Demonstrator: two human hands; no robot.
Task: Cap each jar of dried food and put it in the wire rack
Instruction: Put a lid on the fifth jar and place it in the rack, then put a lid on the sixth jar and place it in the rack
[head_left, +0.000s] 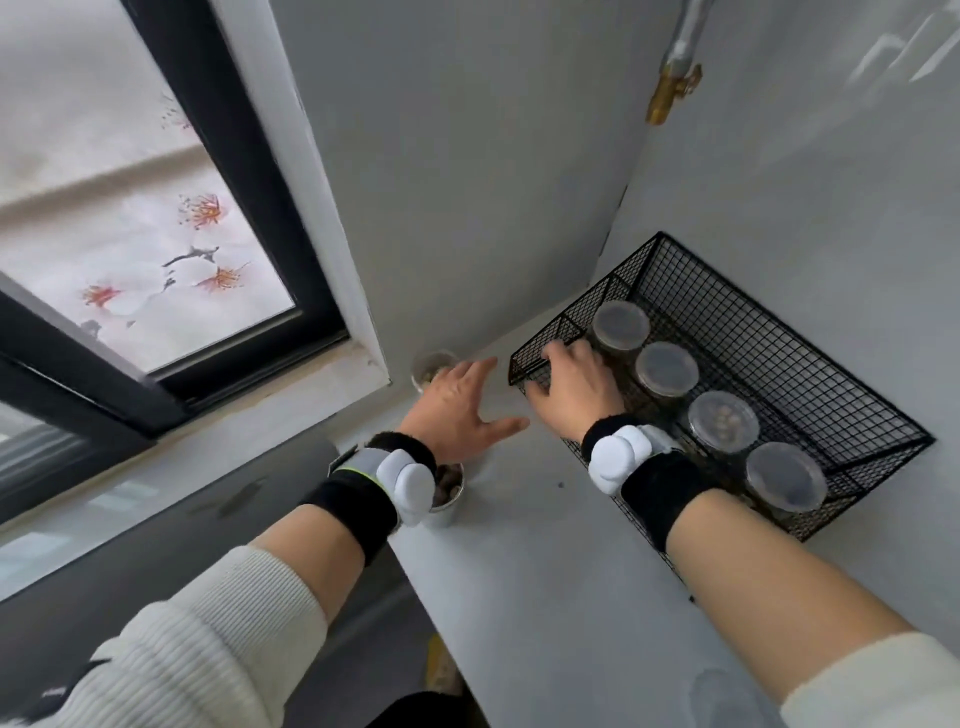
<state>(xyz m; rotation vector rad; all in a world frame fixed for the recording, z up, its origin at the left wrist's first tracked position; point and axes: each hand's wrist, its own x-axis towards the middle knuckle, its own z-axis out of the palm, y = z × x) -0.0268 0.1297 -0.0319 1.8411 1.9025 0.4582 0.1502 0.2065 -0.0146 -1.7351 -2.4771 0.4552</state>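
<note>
Head view, black wire rack (779, 332), four capped round jars (667, 370), both hands' fingers spread open.

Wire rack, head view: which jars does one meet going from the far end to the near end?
Inside the wire rack: dark-filled capped jar → second dark capped jar → capped jar with pale pieces → nearest dark capped jar.

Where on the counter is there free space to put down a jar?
Bare counter lies between the arms, near the wire rack. Crowded: the window corner with two open jars.
</note>
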